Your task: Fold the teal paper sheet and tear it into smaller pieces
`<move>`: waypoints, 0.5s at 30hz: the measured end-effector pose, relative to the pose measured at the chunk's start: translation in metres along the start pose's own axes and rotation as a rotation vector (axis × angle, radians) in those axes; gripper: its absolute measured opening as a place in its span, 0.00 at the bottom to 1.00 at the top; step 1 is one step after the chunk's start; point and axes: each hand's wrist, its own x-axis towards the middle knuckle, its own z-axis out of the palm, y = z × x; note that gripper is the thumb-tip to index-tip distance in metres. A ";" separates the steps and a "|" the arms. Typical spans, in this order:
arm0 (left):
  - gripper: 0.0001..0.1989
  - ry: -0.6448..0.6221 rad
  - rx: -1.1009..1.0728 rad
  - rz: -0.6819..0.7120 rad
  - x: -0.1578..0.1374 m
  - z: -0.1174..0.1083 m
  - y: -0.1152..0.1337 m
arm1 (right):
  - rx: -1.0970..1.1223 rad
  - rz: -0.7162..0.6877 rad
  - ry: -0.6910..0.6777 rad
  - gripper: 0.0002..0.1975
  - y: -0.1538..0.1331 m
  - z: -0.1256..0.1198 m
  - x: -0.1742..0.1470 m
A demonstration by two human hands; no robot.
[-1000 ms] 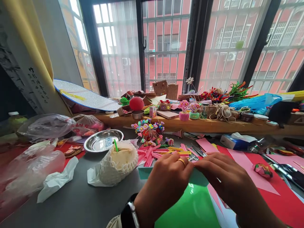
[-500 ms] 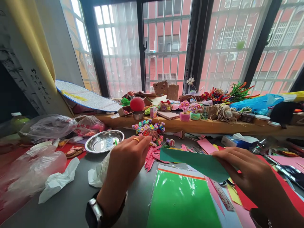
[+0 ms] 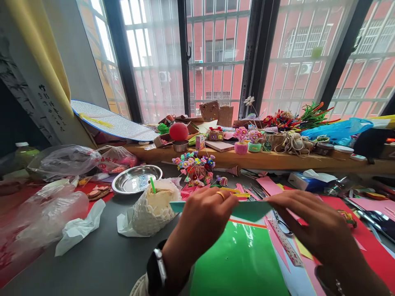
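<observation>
A strip of dark green paper [image 3: 251,210] is held up nearly level over the table, its left end reaching out beyond my left hand. My left hand [image 3: 205,220], with a ring and a watch, is closed on the strip around its middle. At the strip's right end, my right hand [image 3: 311,218] pinches it between thumb and fingers. Below lies a bright green sheet pack [image 3: 237,259] in clear plastic. Something yellow [image 3: 242,195] shows just behind the strip; I cannot tell whether my left fingers touch it.
Left of my left hand stands a coconut [image 3: 157,205] with a green straw, in white netting. A steel plate [image 3: 115,187] is behind it. Scissors [image 3: 284,226] and a patterned ruler [image 3: 288,246] lie at right. Bead flowers [image 3: 194,166] stand before the crowded sill [image 3: 148,158].
My left hand has moved right and closed on the green paper strip, which has shifted left and tilted flatter. The coconut has come into view. My right hand keeps hold of its end.
</observation>
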 end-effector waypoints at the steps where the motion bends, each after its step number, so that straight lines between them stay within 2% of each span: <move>1: 0.05 0.026 0.012 -0.014 -0.001 -0.002 -0.005 | -0.048 0.042 0.018 0.07 0.005 -0.004 -0.002; 4: 0.05 0.055 0.039 -0.049 -0.002 -0.005 -0.010 | -0.161 0.182 0.080 0.08 0.012 -0.013 -0.003; 6: 0.04 0.026 0.043 -0.038 0.000 -0.003 -0.005 | -0.140 0.198 0.100 0.08 0.007 -0.013 -0.001; 10: 0.04 -0.056 0.011 0.052 0.004 0.004 0.014 | 0.033 -0.063 0.010 0.08 -0.013 0.002 0.006; 12: 0.05 -0.041 -0.008 0.064 0.004 0.006 0.020 | 0.082 -0.103 -0.001 0.06 -0.017 0.010 0.007; 15: 0.06 -0.088 -0.025 0.054 0.003 0.003 0.017 | 0.085 -0.088 -0.012 0.07 -0.013 0.011 0.004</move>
